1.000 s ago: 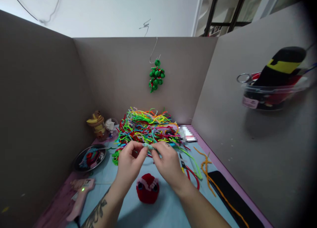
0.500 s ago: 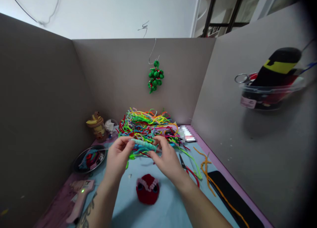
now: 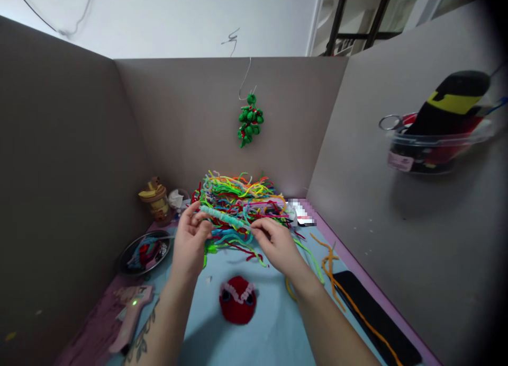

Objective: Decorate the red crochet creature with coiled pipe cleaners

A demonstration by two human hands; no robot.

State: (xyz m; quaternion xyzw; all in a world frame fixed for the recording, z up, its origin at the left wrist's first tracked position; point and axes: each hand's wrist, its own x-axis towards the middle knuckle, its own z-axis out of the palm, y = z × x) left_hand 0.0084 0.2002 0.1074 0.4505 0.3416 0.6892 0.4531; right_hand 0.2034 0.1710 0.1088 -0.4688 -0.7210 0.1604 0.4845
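Observation:
A light turquoise pipe cleaner (image 3: 224, 216), wound in a tight coil on what looks like a thin pale rod, slants between my two hands above the table. My left hand (image 3: 191, 236) has its fingers curled at the coil's upper left end, with the index fingertip against it and the thumb lower down. At the lower right end, my right hand (image 3: 273, 244) pinches the thin end between thumb and fingers. Below them on the blue table cover sits a round dark red fuzzy piece (image 3: 238, 309) with two dark eyes and a pink wavy strip.
Behind my hands lies a heap of coloured pipe cleaners (image 3: 238, 188). To the left are a metal bowl (image 3: 123, 260), a pink glue gun (image 3: 133, 315) and a brown pot (image 3: 154, 199). Orange pipe cleaners (image 3: 330, 260) cross a black slab (image 3: 377, 318). A tool tub (image 3: 424, 154) hangs right.
The coil's left end has risen and it now slants down to the right. My left fingers have loosened and spread somewhat. My right hand has shifted to the coil's end.

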